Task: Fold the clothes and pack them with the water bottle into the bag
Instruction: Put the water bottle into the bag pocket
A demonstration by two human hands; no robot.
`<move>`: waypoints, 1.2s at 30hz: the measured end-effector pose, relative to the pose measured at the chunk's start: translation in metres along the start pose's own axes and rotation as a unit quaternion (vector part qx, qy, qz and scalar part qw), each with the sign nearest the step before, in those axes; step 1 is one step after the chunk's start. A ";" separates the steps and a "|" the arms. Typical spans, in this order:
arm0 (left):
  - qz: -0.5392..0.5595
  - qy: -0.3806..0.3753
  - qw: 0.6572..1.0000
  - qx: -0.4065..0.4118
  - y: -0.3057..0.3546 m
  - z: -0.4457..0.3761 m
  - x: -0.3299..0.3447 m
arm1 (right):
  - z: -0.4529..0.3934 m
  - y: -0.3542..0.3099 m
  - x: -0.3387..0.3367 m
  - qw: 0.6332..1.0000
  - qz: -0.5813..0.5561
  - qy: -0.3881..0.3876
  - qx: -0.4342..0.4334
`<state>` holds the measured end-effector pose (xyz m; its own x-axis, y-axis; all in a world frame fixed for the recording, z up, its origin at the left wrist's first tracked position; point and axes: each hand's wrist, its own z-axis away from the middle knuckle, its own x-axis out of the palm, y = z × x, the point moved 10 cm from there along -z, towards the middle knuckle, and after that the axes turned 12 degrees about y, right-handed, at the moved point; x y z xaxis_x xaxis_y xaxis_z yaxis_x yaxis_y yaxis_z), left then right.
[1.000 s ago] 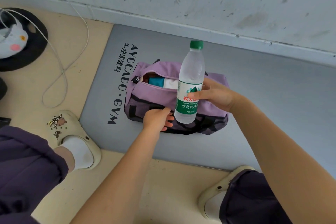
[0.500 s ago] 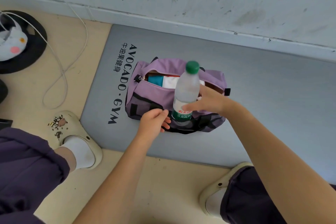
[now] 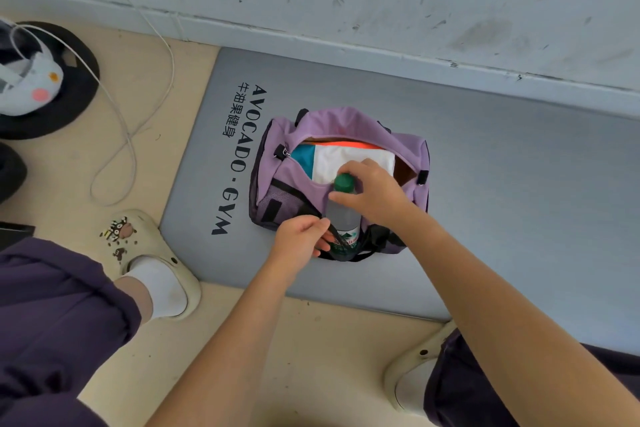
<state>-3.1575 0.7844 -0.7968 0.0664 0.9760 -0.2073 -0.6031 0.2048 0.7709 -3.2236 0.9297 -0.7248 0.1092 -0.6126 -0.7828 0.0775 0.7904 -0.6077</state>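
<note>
The purple bag (image 3: 346, 163) sits on a grey gym mat (image 3: 502, 184) laid on the floor against the wall, its main zip open. Folded clothes (image 3: 346, 161) in white, teal and orange lie inside the main compartment.

The water bottle (image 3: 344, 215) now stands upright in the black mesh side pocket (image 3: 349, 251) on the near face of the bag. Its lower, labelled part is down inside the mesh, while the green cap and clear shoulder stand above the pocket rim. One second ago the bottle was held clear above the bag; half a second ago its base was only level with the pocket. It has since dropped well into it.

The right hand (image 3: 372, 196) grips the bottle near the neck, fingers curled round it just below the cap. It has slid from the label up to the top of the bottle.

The left hand (image 3: 303, 239) pinches the black edge of the mesh pocket beside the bottle, holding it outward. Its position is largely unchanged.

A cream clog (image 3: 152, 263) stands at the mat's near left corner.
</note>
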 end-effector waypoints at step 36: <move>0.397 -0.040 0.900 -0.177 0.023 -0.102 -0.094 | -0.091 -0.104 0.071 0.995 -0.090 -0.039 0.032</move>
<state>-3.2581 0.6895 -0.8211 -0.4489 0.8099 0.3775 -0.7007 -0.5812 0.4138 -3.3141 0.8035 -0.7295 0.1634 -0.7442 -0.6477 0.1663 0.6679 -0.7255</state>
